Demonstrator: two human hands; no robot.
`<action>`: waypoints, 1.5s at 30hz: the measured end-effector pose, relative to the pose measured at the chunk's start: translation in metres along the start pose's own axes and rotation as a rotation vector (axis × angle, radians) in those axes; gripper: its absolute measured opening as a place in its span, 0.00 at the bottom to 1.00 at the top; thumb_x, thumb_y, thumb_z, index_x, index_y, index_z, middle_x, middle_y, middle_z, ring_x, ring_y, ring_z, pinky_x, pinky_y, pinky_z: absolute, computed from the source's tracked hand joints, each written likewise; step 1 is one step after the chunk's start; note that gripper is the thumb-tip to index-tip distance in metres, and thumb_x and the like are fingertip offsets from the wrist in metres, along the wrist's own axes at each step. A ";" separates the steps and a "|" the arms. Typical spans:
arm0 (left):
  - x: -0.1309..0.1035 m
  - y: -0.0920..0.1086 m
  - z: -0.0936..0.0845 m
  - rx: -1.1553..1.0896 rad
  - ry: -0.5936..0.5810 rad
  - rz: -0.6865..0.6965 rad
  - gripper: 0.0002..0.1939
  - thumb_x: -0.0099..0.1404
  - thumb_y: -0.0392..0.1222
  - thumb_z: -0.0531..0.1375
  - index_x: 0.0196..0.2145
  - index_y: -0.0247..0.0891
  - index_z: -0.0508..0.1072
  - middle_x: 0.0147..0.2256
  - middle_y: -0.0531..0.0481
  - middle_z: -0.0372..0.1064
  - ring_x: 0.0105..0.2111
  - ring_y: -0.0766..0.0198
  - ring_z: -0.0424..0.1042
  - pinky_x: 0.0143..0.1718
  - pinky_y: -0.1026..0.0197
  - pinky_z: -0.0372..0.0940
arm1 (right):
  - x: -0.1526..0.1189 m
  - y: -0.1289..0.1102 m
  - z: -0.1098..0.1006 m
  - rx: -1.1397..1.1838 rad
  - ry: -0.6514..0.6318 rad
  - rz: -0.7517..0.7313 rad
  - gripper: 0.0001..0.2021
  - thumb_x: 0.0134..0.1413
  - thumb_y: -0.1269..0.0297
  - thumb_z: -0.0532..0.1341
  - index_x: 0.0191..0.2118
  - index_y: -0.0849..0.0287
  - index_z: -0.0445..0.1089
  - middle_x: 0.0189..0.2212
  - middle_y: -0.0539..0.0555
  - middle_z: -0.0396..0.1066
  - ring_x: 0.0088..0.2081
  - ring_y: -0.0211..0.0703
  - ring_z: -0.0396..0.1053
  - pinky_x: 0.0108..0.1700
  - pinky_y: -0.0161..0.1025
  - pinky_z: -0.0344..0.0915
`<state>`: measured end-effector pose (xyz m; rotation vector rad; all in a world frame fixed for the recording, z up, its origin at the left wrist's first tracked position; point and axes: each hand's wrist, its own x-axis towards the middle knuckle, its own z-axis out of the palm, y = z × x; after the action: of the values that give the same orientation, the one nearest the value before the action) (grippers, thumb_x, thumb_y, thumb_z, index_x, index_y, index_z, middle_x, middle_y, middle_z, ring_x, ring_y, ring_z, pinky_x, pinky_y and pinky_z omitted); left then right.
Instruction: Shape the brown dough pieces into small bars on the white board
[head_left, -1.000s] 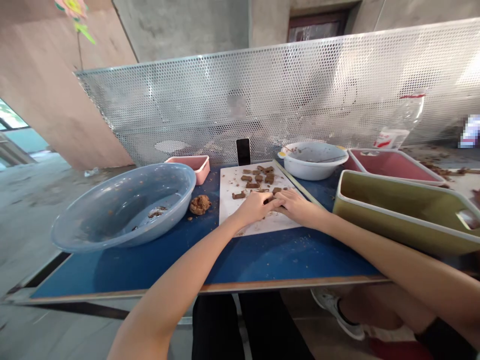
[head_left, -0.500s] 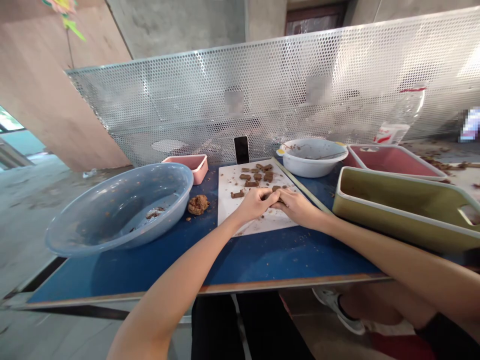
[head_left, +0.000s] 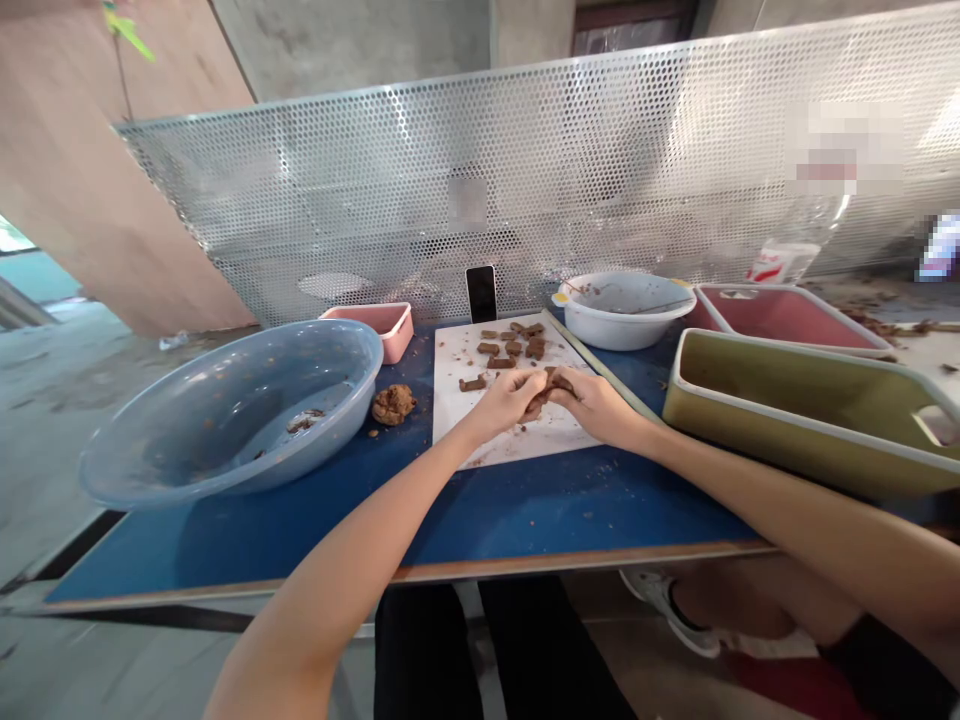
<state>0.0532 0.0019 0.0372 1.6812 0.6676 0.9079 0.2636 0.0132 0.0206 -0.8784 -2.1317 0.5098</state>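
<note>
Over the white board (head_left: 457, 428), my left hand (head_left: 511, 400) and my right hand (head_left: 596, 402) meet around a lump of brown clay (head_left: 553, 383). Fingers of both hands are closed on it, and part of the lump is hidden by them. Just beyond my hands, several small shaped clay pieces (head_left: 501, 363) lie on the board, some like short blocks. A larger rough clay ball (head_left: 394, 404) sits on the blue tabletop, left of the board.
A big blue basin (head_left: 232, 410) stands at left with a small pink box (head_left: 405, 335) behind it. A phone (head_left: 481, 293) leans upright behind the board. To the right are a stick (head_left: 592, 360), a white basin (head_left: 626, 330), a pink bin (head_left: 806, 325), a green bin (head_left: 787, 420) and a plastic bottle (head_left: 791, 255).
My fingers have shifted so that more of the clay lump shows between my hands. The view has moved slightly; the pieces on the board lie as before.
</note>
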 end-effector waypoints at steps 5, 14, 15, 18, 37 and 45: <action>0.003 -0.009 -0.006 -0.134 0.087 -0.026 0.19 0.79 0.55 0.56 0.33 0.42 0.63 0.23 0.60 0.56 0.16 0.72 0.54 0.20 0.64 0.46 | 0.000 -0.005 -0.005 0.045 0.150 0.070 0.26 0.74 0.33 0.56 0.37 0.52 0.67 0.26 0.49 0.69 0.30 0.44 0.66 0.36 0.42 0.61; 0.008 -0.022 -0.022 -0.304 0.438 -0.087 0.20 0.74 0.60 0.66 0.42 0.39 0.75 0.31 0.53 0.70 0.17 0.72 0.62 0.17 0.66 0.48 | 0.005 0.006 -0.022 -0.058 0.417 0.134 0.31 0.74 0.35 0.59 0.61 0.58 0.78 0.28 0.50 0.74 0.30 0.45 0.67 0.40 0.44 0.67; 0.007 -0.022 -0.023 -0.312 0.442 -0.086 0.19 0.73 0.59 0.67 0.43 0.38 0.77 0.31 0.53 0.70 0.17 0.72 0.63 0.17 0.65 0.48 | 0.007 0.009 -0.024 -0.088 0.391 0.151 0.32 0.74 0.36 0.59 0.63 0.58 0.77 0.29 0.51 0.75 0.30 0.46 0.69 0.41 0.45 0.68; 0.006 -0.021 -0.022 -0.305 0.434 -0.073 0.18 0.72 0.56 0.68 0.46 0.38 0.78 0.33 0.52 0.72 0.18 0.72 0.64 0.18 0.65 0.49 | 0.010 0.018 -0.026 -0.160 0.262 0.183 0.29 0.75 0.37 0.57 0.55 0.58 0.80 0.34 0.57 0.81 0.37 0.53 0.77 0.44 0.47 0.70; 0.009 -0.021 -0.031 -0.164 0.535 -0.048 0.15 0.72 0.54 0.64 0.35 0.42 0.67 0.21 0.66 0.47 0.14 0.73 0.48 0.19 0.64 0.42 | 0.006 0.032 -0.021 -0.562 0.060 0.311 0.18 0.73 0.59 0.54 0.57 0.59 0.75 0.52 0.67 0.84 0.54 0.66 0.77 0.59 0.59 0.64; 0.005 -0.028 -0.024 0.169 0.522 -0.058 0.10 0.74 0.47 0.57 0.39 0.41 0.74 0.20 0.62 0.53 0.18 0.68 0.53 0.24 0.63 0.49 | -0.005 0.040 -0.021 -0.837 -0.108 0.237 0.17 0.67 0.62 0.59 0.53 0.60 0.83 0.57 0.74 0.73 0.58 0.75 0.65 0.55 0.65 0.61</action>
<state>0.0364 0.0269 0.0156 1.5650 1.1625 1.2938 0.2992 0.0386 0.0079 -1.5932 -2.3639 -0.2777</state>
